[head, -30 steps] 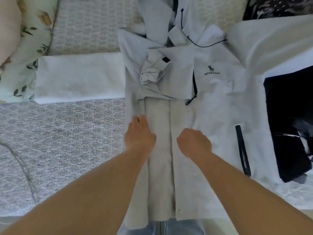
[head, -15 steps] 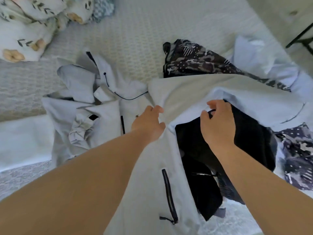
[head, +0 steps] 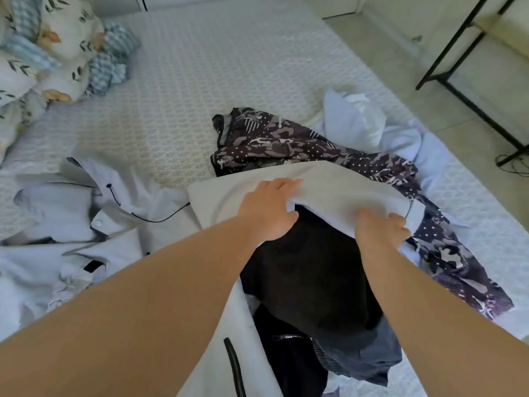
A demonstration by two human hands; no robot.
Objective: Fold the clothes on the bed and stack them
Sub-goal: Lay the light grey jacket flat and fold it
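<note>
Both your bare forearms reach forward from the bottom of the view, converging toward the pale grey fabric jacket sleeve (head: 329, 184). Your left hand (head: 269, 209) lies on the near-left part of that sleeve, fingers extended along its top and thumb tucked under its lower edge, pinching the fold. Your right hand (head: 380, 227) is at the sleeve's near-right edge, knuckles up, fingers curled round the cloth near the cuff; it looks slightly blurred.

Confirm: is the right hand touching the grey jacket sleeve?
Touching. The head view shows the right hand gripping the lower edge of the grey jacket sleeve, fingers curled around the fabric.
</note>
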